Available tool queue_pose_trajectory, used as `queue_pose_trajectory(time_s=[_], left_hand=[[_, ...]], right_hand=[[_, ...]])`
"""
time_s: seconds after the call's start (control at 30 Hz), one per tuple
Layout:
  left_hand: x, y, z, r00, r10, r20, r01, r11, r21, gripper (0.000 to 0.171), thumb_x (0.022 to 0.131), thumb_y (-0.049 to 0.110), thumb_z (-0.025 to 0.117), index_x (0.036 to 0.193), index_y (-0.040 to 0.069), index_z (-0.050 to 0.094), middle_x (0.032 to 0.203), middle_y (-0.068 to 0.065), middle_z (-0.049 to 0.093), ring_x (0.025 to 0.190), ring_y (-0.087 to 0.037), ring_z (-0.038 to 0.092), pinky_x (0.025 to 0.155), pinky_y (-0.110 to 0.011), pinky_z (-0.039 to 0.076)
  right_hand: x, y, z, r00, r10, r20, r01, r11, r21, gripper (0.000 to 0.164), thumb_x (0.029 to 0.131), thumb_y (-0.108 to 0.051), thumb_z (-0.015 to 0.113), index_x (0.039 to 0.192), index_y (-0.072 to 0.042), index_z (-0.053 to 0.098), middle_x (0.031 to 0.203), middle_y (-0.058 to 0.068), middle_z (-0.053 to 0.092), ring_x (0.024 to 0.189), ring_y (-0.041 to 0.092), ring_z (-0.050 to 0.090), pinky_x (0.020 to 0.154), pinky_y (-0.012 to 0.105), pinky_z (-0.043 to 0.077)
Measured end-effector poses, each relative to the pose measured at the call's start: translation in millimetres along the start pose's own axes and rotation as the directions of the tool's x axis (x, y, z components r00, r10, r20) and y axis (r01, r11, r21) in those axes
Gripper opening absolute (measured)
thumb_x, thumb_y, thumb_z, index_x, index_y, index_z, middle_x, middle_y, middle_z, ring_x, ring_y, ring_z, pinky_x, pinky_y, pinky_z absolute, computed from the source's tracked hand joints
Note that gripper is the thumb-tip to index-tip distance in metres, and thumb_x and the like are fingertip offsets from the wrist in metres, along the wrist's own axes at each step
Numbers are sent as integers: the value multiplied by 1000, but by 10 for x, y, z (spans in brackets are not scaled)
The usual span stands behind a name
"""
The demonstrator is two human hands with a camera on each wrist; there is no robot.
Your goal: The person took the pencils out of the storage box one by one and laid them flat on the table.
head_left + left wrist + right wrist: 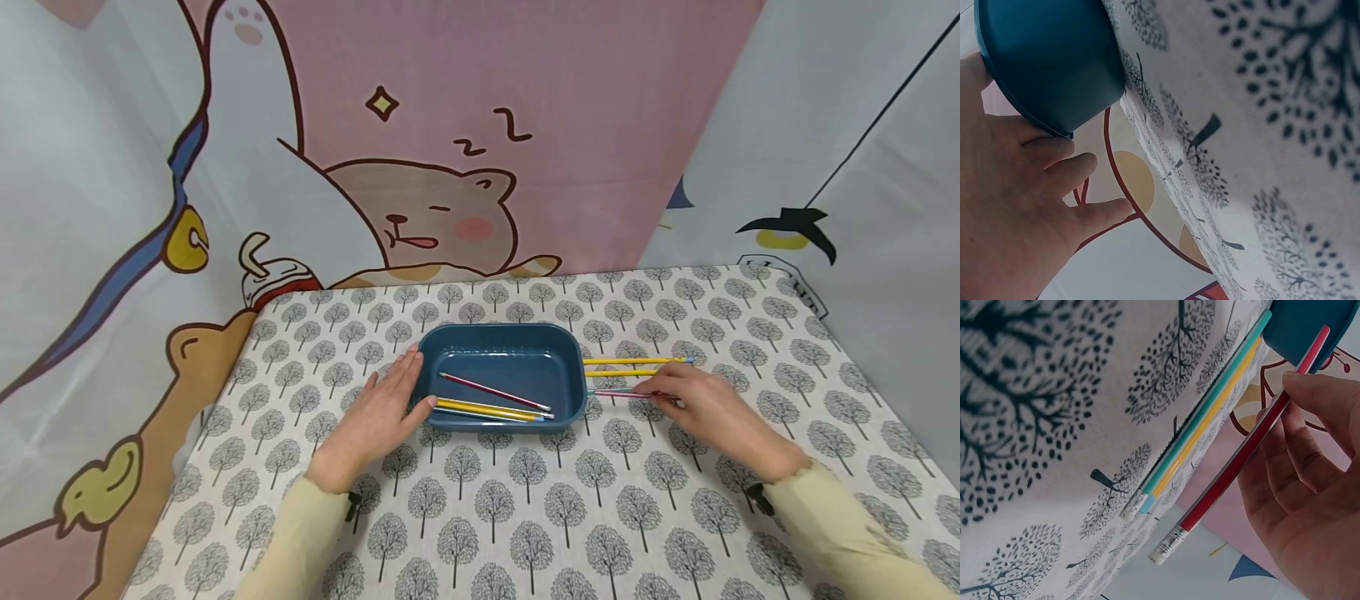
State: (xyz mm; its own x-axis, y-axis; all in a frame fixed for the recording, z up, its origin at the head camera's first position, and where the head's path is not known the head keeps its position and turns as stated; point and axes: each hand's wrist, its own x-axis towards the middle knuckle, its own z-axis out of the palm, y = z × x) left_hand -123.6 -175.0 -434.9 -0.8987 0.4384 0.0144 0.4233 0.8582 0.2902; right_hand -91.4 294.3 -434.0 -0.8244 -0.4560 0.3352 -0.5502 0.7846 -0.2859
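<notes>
A dark blue rectangular dish (502, 327) stands on the table with a red pencil (495, 390) and several yellow and green pencils (487, 409) lying in it. My left hand (375, 415) rests against the dish's left end, fingers extended along the wall (1054, 56) and thumb at the rim. Right of the dish, my right hand (705, 408) pinches another red pencil (1235, 459) between thumb and fingers, its eraser end pointing away from the dish. Just beyond that pencil, a green pencil (1210, 406) and yellow pencils (637, 361) lie on the cloth.
A white cloth (525, 533) printed with grey trees covers the table. Behind it hangs a curtain (585, 150) with cartoon animals, and more curtain (885, 208) closes off the right side.
</notes>
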Motion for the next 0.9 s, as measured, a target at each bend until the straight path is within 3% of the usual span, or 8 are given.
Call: queue_pose_trajectory(time_s=[0.47,0.9], left_hand=[[-1,-8,-6,1000,1,1,-1,1000,-4,78,108,54,43,163,2,24,172,-12,17,157,-28,20,122,-63,23],[-3,2,-12,1000,0,6,0,1000,2,78,108,55,41,163,2,24,172,-11,17,157,-27,20,122,-62,24]], right_hand=[[28,30,126,997,9,82,-8,1000,-5,29,83,0,83,106,-18,81,100,-7,67,82,6,61,65,31,54],[35,48,163,995,2,99,-2,1000,-2,28,83,-1,84,104,-18,81,99,-6,68,84,9,64,68,35,57]])
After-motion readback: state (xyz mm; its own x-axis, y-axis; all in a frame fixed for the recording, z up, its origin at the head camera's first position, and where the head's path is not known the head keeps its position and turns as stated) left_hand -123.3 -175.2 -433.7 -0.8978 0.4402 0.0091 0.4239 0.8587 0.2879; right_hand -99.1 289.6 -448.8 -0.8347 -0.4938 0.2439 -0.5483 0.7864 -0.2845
